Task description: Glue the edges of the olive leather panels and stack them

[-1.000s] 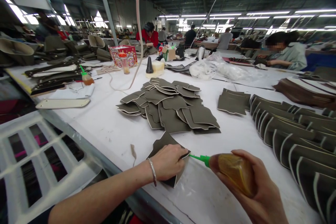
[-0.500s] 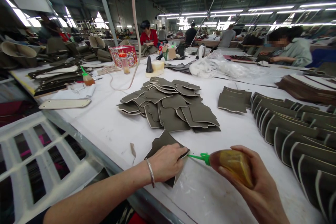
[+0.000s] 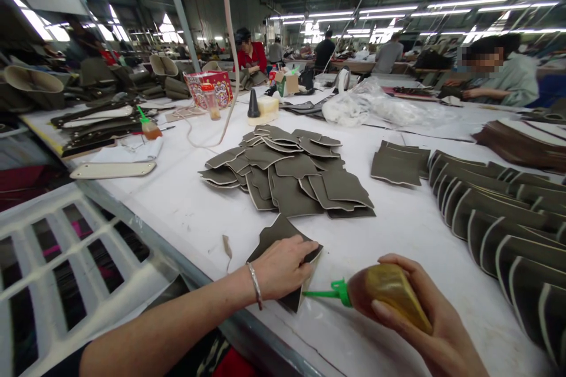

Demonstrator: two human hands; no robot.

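Note:
A dark olive leather-like piece (image 3: pixel 280 230) with pale cut edges lies near the front edge of the table. My left hand (image 3: pixel 287 266) presses down on it, index finger stretched along its right corner and the other fingers curled; the thumb is hidden. In my right hand (image 3: pixel 435 312) is a squeeze bottle (image 3: pixel 389 294) of amber liquid, tilted on its side. Its green nozzle points left, the tip at the lower right edge of the piece, just below my left fingers. Behind, a loose pile of similar pieces (image 3: pixel 296 179) is spread on the white table.
Rows of curved olive pieces (image 3: pixel 495 230) stand at the right, beside a small flat stack (image 3: pixel 398 164). Another green-tipped bottle (image 3: pixel 150 128) and a pale strip (image 3: pixel 112 170) lie at left. A white slatted rack (image 3: pixel 106 253) adjoins the table. Co-workers sit farther back.
My right hand has brought the bottle left and down, so its nozzle tip has travelled along the piece's edge from the upper right corner towards me. My left hand keeps its hold.

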